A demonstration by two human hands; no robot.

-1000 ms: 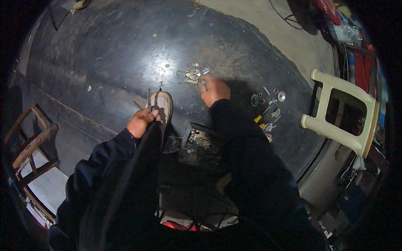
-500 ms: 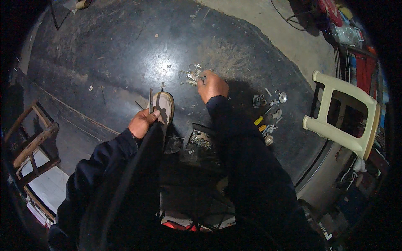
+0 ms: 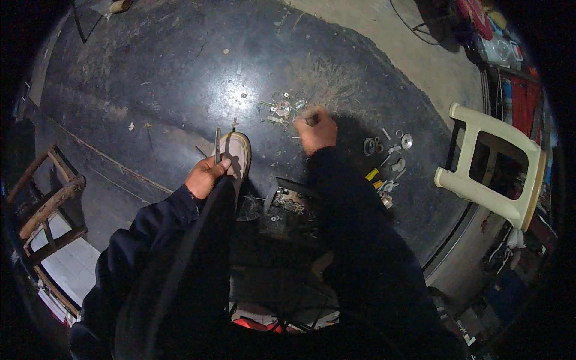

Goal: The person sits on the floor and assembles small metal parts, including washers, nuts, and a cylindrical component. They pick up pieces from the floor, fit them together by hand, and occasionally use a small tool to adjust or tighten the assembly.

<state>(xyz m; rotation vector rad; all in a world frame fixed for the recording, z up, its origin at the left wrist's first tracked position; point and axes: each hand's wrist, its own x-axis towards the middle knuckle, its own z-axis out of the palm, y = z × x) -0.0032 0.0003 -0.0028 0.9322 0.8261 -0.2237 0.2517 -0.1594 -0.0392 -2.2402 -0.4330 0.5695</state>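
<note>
Your right hand (image 3: 316, 128), just above centre frame, pinches narrowly at the small metal parts (image 3: 281, 109) scattered on the dark floor (image 3: 150, 78). Your left hand (image 3: 206, 175), left of centre, grips a thin metal rod (image 3: 218, 144) upright beside your shoe (image 3: 239, 150).

**Free room and obstructions, dark floor mat**

- Far half of the black mat (image 3: 150, 78): bare, open passage toward its far and left edges.
- Scatter of washers and small metal parts (image 3: 281, 109): just beside the right hand (image 3: 316, 129), blocks its far-left side.
- Second cluster of small hardware (image 3: 387, 162): near the mat's right edge.
- Shoe (image 3: 237, 150): touching the left hand (image 3: 205, 175).
- Cream plastic stool (image 3: 489, 162): stands at the right edge.
- Wooden frame (image 3: 48, 204): off the left edge.
</note>
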